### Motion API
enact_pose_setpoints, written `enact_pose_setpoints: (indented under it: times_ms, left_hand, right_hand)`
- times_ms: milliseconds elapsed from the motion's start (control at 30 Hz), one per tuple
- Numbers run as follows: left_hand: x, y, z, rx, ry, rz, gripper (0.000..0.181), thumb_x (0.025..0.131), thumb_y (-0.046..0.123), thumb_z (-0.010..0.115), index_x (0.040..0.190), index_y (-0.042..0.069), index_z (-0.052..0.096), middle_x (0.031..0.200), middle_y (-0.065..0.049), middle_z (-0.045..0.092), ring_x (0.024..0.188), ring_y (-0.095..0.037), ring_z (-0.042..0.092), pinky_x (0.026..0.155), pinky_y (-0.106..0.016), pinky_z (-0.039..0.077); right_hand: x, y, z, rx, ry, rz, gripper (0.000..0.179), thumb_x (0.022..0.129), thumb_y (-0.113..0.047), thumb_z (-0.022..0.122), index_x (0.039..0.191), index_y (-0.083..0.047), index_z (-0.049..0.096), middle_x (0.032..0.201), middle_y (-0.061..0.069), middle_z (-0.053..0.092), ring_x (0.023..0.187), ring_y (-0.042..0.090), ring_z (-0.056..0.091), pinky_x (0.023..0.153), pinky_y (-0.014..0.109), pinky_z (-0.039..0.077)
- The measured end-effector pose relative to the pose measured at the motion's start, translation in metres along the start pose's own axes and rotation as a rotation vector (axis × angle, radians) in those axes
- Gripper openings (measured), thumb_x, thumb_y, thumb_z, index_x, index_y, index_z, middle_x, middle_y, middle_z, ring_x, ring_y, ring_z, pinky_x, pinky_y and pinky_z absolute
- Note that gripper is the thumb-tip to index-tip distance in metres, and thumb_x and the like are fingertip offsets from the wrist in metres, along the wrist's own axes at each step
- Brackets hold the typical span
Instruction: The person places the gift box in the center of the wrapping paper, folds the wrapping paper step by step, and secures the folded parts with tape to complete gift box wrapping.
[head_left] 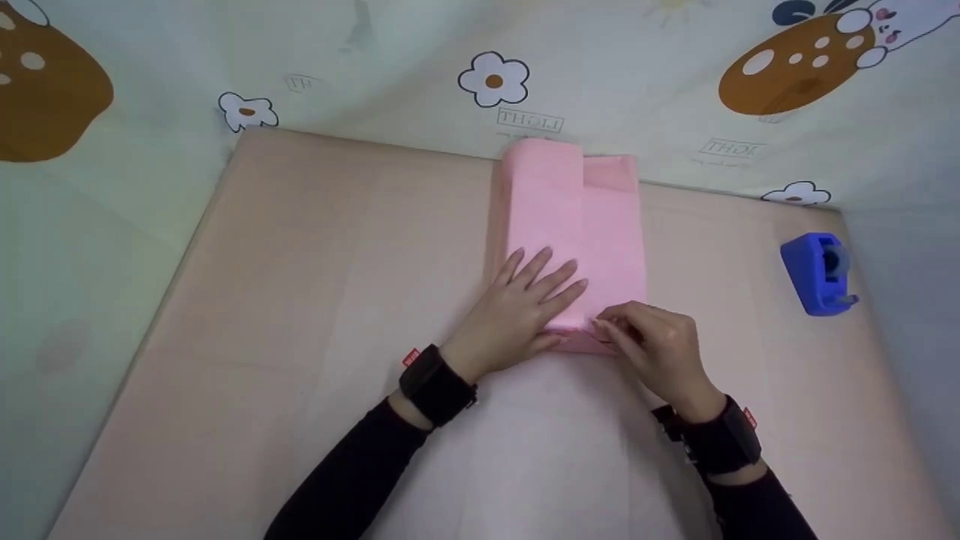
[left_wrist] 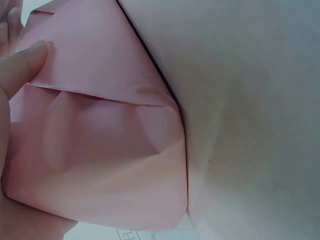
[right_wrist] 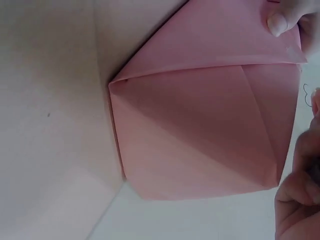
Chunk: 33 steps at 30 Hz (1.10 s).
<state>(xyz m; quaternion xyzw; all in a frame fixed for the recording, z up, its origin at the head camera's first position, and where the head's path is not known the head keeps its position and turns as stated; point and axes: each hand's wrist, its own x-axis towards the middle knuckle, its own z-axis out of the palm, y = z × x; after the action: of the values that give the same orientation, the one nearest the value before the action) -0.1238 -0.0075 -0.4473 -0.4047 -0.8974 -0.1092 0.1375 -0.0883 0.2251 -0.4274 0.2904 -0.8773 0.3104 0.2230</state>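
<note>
A pink paper-wrapped package [head_left: 546, 202] lies on the table. My left hand [head_left: 517, 307] spreads flat over its top, fingers apart. In the left wrist view the left thumb [left_wrist: 32, 60] presses on a folded flap [left_wrist: 95, 60] at the near end, above the creased end face [left_wrist: 120, 180]. My right hand [head_left: 664, 349] is at the near right corner of the package, its thumb and forefinger tips brought together by the top edge. Curled fingers of it [right_wrist: 300, 192] show in the right wrist view. I cannot tell what lies between those fingertips.
A blue tape dispenser [head_left: 814, 274] stands on the table's right side. The pale table cover [head_left: 315, 247] reaches to a patterned curtain [head_left: 405, 90] at the back, right behind the package's far end.
</note>
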Motion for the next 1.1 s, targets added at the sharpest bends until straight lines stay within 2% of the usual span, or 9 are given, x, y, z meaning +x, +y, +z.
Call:
enact_pose_setpoints:
  times_ms: [133, 300, 533, 700, 800, 933, 1000, 1100]
  left_hand:
    - [-0.0001, -0.0003, -0.0007, 0.005, 0.006, 0.005, 0.070, 0.095, 0.056, 0.061, 0.155, 0.023, 0.043, 0.162, -0.002, 0.042, 0.153, -0.033, 0.034, 0.125, -0.055, 0.026]
    - [-0.0001, -0.0008, -0.0001, 0.017, 0.010, 0.005, 0.072, 0.094, 0.056, 0.061, 0.155, 0.023, 0.043, 0.162, -0.002, 0.041, 0.153, -0.032, 0.033, 0.125, -0.054, 0.026]
    - [-0.0003, -0.0004, 0.0000, 0.029, -0.017, 0.007, 0.079, 0.093, 0.058, 0.061, 0.159, 0.024, 0.033, 0.166, -0.004, 0.035, 0.154, -0.034, 0.031, 0.125, -0.055, 0.026]
    - [-0.0008, -0.0017, -0.0012, -0.001, 0.029, 0.051, 0.075, 0.095, 0.059, 0.057, 0.158, 0.025, 0.035, 0.167, -0.007, 0.031, 0.154, -0.035, 0.029, 0.125, -0.057, 0.023]
    - [0.0003, -0.0018, -0.0026, 0.008, 0.107, 0.113, 0.063, 0.098, 0.054, 0.057, 0.152, 0.023, 0.048, 0.161, -0.003, 0.042, 0.151, -0.029, 0.038, 0.125, -0.053, 0.027]
    - [0.0010, -0.0005, -0.0033, 0.039, 0.213, 0.184, 0.038, 0.099, 0.038, 0.062, 0.133, 0.022, 0.068, 0.140, 0.003, 0.065, 0.134, -0.019, 0.058, 0.118, -0.042, 0.040]
    - [0.0010, 0.0005, -0.0036, 0.028, 0.221, 0.189, 0.031, 0.099, 0.034, 0.063, 0.126, 0.021, 0.072, 0.133, 0.005, 0.070, 0.129, -0.017, 0.062, 0.116, -0.039, 0.044]
    - [0.0005, 0.0020, -0.0043, 0.026, 0.189, 0.181, 0.031, 0.100, 0.033, 0.062, 0.126, 0.021, 0.073, 0.134, 0.005, 0.069, 0.130, -0.017, 0.062, 0.115, -0.039, 0.044]
  right_hand:
    - [0.0033, 0.0029, 0.0041, -0.061, 0.012, 0.032, 0.014, 0.078, -0.003, 0.084, 0.084, -0.007, 0.071, 0.065, 0.002, 0.066, 0.056, 0.006, 0.051, 0.052, 0.018, 0.042]
    - [0.0064, 0.0033, 0.0057, -0.121, -0.011, 0.081, 0.013, 0.081, -0.010, 0.083, 0.086, -0.009, 0.071, 0.066, 0.000, 0.061, 0.061, 0.005, 0.048, 0.054, 0.018, 0.038]
    - [0.0086, 0.0033, 0.0036, -0.069, -0.056, 0.116, 0.012, 0.083, -0.009, 0.081, 0.087, -0.009, 0.070, 0.067, -0.004, 0.055, 0.062, 0.003, 0.041, 0.055, 0.015, 0.033]
    - [0.0066, 0.0037, 0.0019, -0.020, -0.054, 0.125, 0.012, 0.083, -0.007, 0.080, 0.087, -0.009, 0.069, 0.077, -0.002, 0.059, 0.066, 0.002, 0.045, 0.058, 0.013, 0.037]
    - [0.0050, 0.0042, 0.0015, -0.001, -0.045, 0.116, 0.013, 0.083, -0.006, 0.080, 0.087, -0.008, 0.068, 0.084, 0.000, 0.062, 0.068, 0.003, 0.049, 0.060, 0.012, 0.040]
    - [0.0043, 0.0050, 0.0020, -0.003, -0.029, 0.067, 0.014, 0.082, -0.003, 0.081, 0.087, -0.006, 0.068, 0.086, 0.001, 0.063, 0.068, 0.005, 0.052, 0.060, 0.012, 0.042]
    - [0.0040, 0.0056, 0.0020, 0.000, -0.021, 0.034, 0.014, 0.081, -0.001, 0.081, 0.086, -0.006, 0.068, 0.085, 0.002, 0.064, 0.068, 0.006, 0.053, 0.060, 0.013, 0.043]
    - [0.0030, 0.0070, 0.0014, 0.006, -0.017, -0.017, 0.010, 0.086, -0.008, 0.078, 0.085, -0.006, 0.069, 0.085, 0.004, 0.064, 0.068, 0.009, 0.056, 0.059, 0.016, 0.045]
